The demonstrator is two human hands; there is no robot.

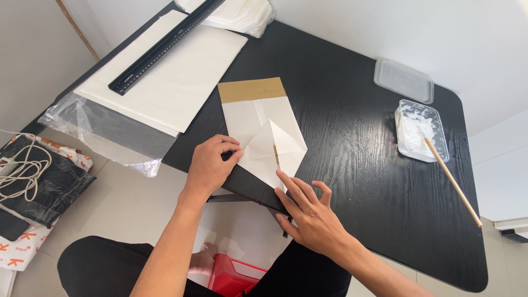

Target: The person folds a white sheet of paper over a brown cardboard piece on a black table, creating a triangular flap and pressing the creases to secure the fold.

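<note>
Item one: a white paper sheet with a brown kraft band along its far edge (263, 129), lying flat on the black wood-grain table (352, 137), near the front edge, its lower part folded into a pointed triangular flap.

Item two: our left hand (212, 165), fingers curled and pinching the left corner of the fold, thumb underneath as far as we can tell.

Item three: our right hand (311, 212), open and flat, fingertips pressing the lower right edge of the fold against the table; it grasps nothing.

Item four: a stack of large white paper sheets (170, 77) at the far left, with a long black ruler (165, 44) across it and a clear plastic sleeve (104, 132) hanging over the table edge.

Item five: a clear plastic tub of white paste (421, 129) at the right, a thin wooden stick (451, 179) leaning out of it, and its clear lid (403, 80) just beyond.

Item six: a red plastic basket (234, 275) on the floor below.

Risks, as we judge them: the sheet sits close to the table edge, so uneven pressure could slide it and skew the crease; the pinched corner may tear or crumple if pulled hard; the overhanging sleeve could slip to the floor.
</note>
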